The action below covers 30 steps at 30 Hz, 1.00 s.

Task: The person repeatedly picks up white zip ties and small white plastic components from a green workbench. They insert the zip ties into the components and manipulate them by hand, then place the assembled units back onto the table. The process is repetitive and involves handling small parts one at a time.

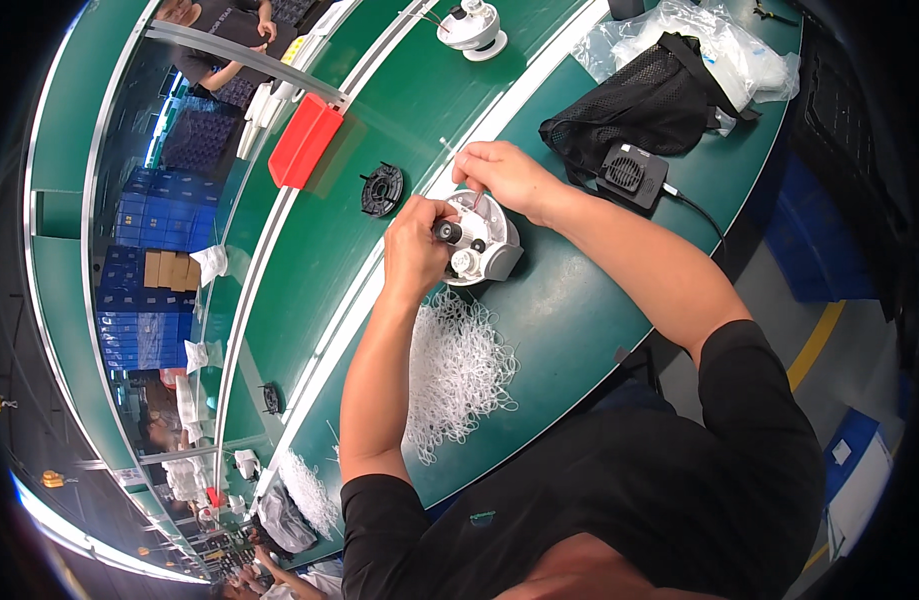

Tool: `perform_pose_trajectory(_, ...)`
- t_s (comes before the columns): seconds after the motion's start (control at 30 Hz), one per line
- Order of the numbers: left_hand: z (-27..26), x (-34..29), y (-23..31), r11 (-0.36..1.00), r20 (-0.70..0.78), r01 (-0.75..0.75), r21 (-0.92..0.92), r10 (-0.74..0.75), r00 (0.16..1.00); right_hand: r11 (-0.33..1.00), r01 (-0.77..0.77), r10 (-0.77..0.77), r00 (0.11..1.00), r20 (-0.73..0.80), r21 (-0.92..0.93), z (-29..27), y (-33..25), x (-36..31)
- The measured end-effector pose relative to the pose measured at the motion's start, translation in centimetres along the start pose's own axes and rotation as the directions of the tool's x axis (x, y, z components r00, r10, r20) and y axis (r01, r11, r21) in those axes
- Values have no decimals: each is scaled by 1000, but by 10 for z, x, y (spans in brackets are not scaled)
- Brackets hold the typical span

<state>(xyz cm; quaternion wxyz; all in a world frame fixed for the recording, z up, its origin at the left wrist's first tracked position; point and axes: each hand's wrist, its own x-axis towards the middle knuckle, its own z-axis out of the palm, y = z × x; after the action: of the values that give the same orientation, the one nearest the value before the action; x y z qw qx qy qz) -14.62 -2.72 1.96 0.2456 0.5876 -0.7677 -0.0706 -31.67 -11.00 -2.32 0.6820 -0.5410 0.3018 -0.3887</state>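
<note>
A round white plastic assembly [491, 243] with a small black cylinder on it lies on the green bench [579, 300]. My left hand [415, 245] grips its left side, fingers curled around the black part. My right hand [501, 175] rests on its far edge, pinching thin red wires there. Just below the assembly lies a heap of white plastic ties [459, 370], under my left forearm.
A black mesh bag [649, 100] and a small black fan unit [631, 175] with a cable sit to the right, clear plastic bags [719, 45] behind. On the belt lie a black round disc [382, 189], a red block [304, 140] and another white assembly [471, 28]. Another person works at the far end.
</note>
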Motion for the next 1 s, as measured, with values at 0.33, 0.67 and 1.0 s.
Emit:
perform_pose_trajectory(0.33,9,-6,-2,998,-110,11,-69,-19,994,592,397,-312,915,254,-702,1,-15,-19)
perform_pose_trajectory(0.67,4,-7,-4,998,-189,55,43,-46,981,317,459,-345,871,350,-830,-2,-16,-28)
perform_pose_trajectory(1.0,-2,-17,-7,975,-206,220,-41,-224,953,719,360,-380,920,97,-594,-7,-9,-5)
